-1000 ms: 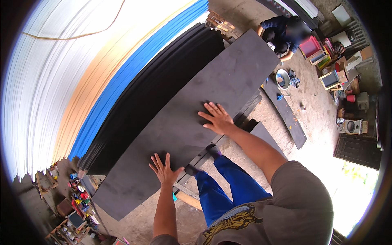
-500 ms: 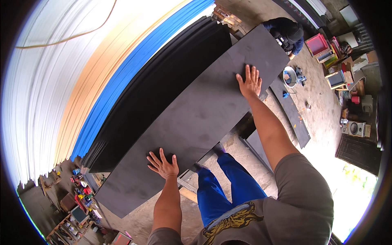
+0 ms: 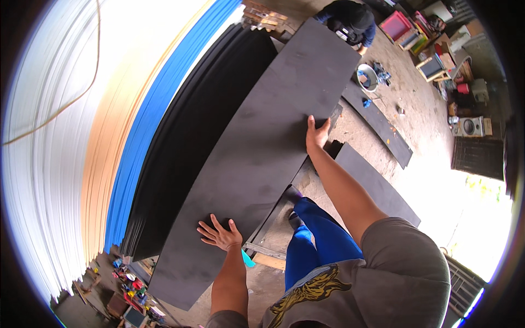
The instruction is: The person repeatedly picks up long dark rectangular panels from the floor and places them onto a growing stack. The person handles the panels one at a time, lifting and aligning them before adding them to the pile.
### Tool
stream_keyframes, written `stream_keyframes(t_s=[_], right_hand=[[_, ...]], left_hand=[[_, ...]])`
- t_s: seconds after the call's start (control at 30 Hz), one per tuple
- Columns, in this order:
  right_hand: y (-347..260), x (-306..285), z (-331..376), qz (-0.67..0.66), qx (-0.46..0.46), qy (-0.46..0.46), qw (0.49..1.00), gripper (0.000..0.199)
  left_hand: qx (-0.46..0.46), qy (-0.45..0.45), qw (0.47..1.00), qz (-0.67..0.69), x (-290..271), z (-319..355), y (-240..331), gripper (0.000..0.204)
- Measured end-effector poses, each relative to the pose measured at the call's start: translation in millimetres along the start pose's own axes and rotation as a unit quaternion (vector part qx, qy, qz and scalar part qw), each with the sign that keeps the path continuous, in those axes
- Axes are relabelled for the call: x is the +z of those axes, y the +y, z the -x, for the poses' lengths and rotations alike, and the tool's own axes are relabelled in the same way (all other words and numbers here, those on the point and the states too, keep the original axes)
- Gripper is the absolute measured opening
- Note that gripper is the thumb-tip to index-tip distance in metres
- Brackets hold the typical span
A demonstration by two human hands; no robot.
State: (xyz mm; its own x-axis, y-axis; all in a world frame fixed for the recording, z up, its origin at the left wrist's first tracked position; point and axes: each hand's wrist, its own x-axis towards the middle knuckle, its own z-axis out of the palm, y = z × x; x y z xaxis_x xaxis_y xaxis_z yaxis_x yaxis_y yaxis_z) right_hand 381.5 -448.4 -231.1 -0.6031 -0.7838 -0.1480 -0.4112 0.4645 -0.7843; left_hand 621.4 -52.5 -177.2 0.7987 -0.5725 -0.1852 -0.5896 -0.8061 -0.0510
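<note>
A long dark grey sheet (image 3: pixel 251 136) lies slantwise in front of me, from the lower left to the upper right. My left hand (image 3: pixel 220 234) rests on its near part, fingers spread and stretched out. Farther along, my right hand (image 3: pixel 317 133) is at the sheet's right edge, thumb on top and apart from the fingers, whose tips partly go out of sight over the edge. I cannot make out whether they grip it. Directly left of the sheet stands a thick stack of black sheets (image 3: pixel 197 136).
Blue (image 3: pixel 158 109), orange (image 3: pixel 117 120) and white sheets (image 3: pixel 49 153) stand in layers at left. A person in dark clothes (image 3: pixel 350 24) bends by the sheet's far end. A metal basin (image 3: pixel 373 78), a narrow dark board (image 3: pixel 383 128) and another dark panel (image 3: pixel 374 177) are on the right.
My right hand has moved back from the sheet's surface to its right edge. My left hand stays flat on the sheet. The view has turned, and my legs have shifted.
</note>
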Motion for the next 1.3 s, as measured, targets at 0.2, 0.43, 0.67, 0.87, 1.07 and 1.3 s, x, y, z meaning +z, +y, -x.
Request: stream_keyframes(t_s=[0.2, 0.43, 0.67, 0.87, 1.07, 1.3], right_hand=[[8.7, 11.4, -3.6, -0.01, -0.07, -0.024, 0.997, 0.099], [-9.1, -17.5, 63.1, 0.046, -0.118, -0.188, 0.974, 0.075], [44.1, -101.0, 169.5, 0.216, -0.234, -0.472, 0.822, 0.071], [108.5, -231.5, 151.5, 0.258, -0.125, -0.56, 0.777, 0.079], [294.6, -333.5, 90.7, 0.33, -0.022, -0.485, 0.809, 0.085], [485.4, -467.5, -3.4, 0.375, 0.034, -0.414, 0.829, 0.096]], left_hand=[[0.006, 0.022, 1.0, 0.01, 1.4, -3.0, -1.3, 0.079], [0.011, 0.059, 0.998, 0.022, -1.7, -14.6, 2.3, 0.079], [-0.001, 0.062, 0.998, -0.011, 0.3, -30.7, 0.1, 0.072], [0.018, 0.035, 0.999, 0.007, 22.2, 14.6, 53.7, 0.077], [0.423, 0.068, 0.904, 0.007, 71.6, 186.4, 197.3, 0.081], [0.554, -0.154, 0.818, 0.027, 186.7, 382.0, 339.1, 0.094]])
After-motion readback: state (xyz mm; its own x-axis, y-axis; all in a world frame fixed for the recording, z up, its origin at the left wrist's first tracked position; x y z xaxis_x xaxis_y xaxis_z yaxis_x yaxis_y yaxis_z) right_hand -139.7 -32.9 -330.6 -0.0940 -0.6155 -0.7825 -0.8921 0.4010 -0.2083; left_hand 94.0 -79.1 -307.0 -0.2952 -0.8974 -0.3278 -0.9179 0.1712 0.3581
